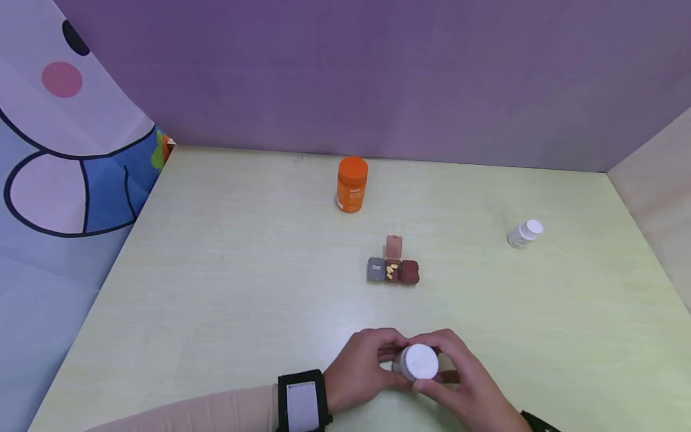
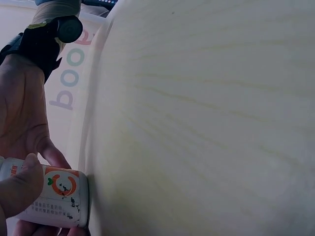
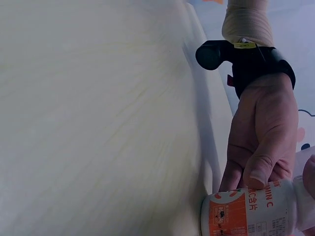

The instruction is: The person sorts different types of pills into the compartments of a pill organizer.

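Observation:
Near the table's front, both hands are on a white vitamin C bottle with an orange-and-white label, standing upright. My left hand grips its body, the thumb along the label side in the left wrist view. Around the white cap curl the thumb and fingers of my right hand. Beyond the hands lies a small three-part pill box. Its middle compartment has the lid flipped back, and several yellowish pills show inside; the grey and dark red compartments beside it are closed.
An orange bottle with an orange cap stands toward the back of the pale table. At the right is a smaller white bottle. A purple panel rises behind the table, and a cartoon-printed cloth hangs along the left.

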A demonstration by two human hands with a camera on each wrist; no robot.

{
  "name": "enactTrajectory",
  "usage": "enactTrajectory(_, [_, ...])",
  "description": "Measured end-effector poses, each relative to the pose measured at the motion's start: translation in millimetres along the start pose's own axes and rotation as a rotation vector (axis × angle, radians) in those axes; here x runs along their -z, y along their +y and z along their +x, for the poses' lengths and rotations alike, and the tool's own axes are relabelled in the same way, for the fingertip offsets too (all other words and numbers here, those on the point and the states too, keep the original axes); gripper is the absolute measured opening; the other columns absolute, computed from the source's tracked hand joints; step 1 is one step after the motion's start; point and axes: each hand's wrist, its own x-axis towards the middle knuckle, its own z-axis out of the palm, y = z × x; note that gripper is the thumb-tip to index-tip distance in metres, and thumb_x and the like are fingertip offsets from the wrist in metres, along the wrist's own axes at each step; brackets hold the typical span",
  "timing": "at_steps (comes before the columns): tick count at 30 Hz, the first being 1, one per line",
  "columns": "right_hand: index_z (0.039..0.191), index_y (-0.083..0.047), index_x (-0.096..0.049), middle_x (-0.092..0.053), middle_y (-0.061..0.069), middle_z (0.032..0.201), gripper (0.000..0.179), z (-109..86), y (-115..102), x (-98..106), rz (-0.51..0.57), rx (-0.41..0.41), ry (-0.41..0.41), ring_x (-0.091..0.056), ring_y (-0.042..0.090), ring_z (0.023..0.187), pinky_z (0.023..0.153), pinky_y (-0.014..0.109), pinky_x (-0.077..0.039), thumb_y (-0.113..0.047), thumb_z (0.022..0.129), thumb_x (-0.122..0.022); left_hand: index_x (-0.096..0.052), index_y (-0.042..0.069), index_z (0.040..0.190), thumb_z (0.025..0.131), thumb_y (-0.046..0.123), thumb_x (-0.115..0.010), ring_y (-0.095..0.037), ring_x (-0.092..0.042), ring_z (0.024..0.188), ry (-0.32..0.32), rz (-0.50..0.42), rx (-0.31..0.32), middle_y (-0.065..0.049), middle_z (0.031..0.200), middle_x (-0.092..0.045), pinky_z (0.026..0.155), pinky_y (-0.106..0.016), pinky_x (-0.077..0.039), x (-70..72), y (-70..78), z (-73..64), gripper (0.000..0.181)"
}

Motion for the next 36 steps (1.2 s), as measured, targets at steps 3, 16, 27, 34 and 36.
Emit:
enactTrajectory(3, [0.132, -0.012, -0.057, -0.057, 0.001, 0.122, 0.052, 0.3, 2, -1, 0.005, 0.035, 0.022, -0.055, 0.004, 0.111, 0.071, 0.032, -0.059, -0.002, 0.086, -0.079, -0.072, 0.004, 0.106, 0.075, -0.002, -0.088, -0.008, -0.069, 0.105, 0.002, -0.008, 0.000, 0.000, 0.107, -0.073, 0.091, -0.018, -0.051, -0.2, -0.4, 0.7, 0.036])
enactTrajectory(16, [0.128, -0.011, -0.060, -0.062, 0.001, 0.120, 0.055, -0.4, 6, -3, -0.001, 0.052, 0.074, -0.058, 0.003, 0.111, 0.068, 0.034, -0.062, -0.004, 0.080, -0.085, -0.071, 0.006, 0.113, 0.077, -0.001, -0.087, -0.009, -0.069, 0.107, -0.024, -0.013, -0.015, -0.001, 0.114, -0.072, 0.092, -0.018, -0.051, 1.5, -4.0, 0.8, 0.039])
enactTrajectory(27, [0.123, -0.014, -0.066, -0.064, -0.003, 0.112, 0.050, -1.7, -1, -7, -0.043, -0.066, 0.133, -0.060, 0.005, 0.102, 0.069, 0.029, -0.061, -0.010, 0.078, -0.089, -0.065, 0.013, 0.129, 0.084, 0.005, -0.083, -0.002, -0.061, 0.115, -0.146, 0.176, -0.042, 0.008, 0.123, -0.068, 0.099, -0.021, -0.048, 12.4, 0.3, 2.7, 0.049])
enactTrajectory(34, [0.123, -0.010, -0.067, -0.063, -0.001, 0.111, 0.049, -1.0, -3, -6, -0.035, -0.120, 0.136, -0.061, 0.007, 0.099, 0.071, 0.028, -0.060, -0.014, 0.079, -0.089, -0.063, 0.004, 0.131, 0.091, -0.002, -0.069, -0.014, -0.064, 0.103, -0.027, 0.372, -0.056, -0.007, 0.117, -0.067, 0.090, -0.027, -0.054, 36.2, 24.1, 16.2, 0.041])
enactTrajectory(36, [0.123, -0.010, -0.067, -0.063, -0.001, 0.112, 0.049, -0.9, -2, -7, -0.037, -0.107, 0.137, -0.061, 0.007, 0.099, 0.071, 0.028, -0.060, -0.014, 0.080, -0.088, -0.064, 0.002, 0.129, 0.093, 0.002, -0.070, -0.020, -0.064, 0.102, 0.092, 0.391, -0.089, -0.010, 0.115, -0.068, 0.089, -0.032, -0.055, 46.4, 28.6, 28.5, 0.036])
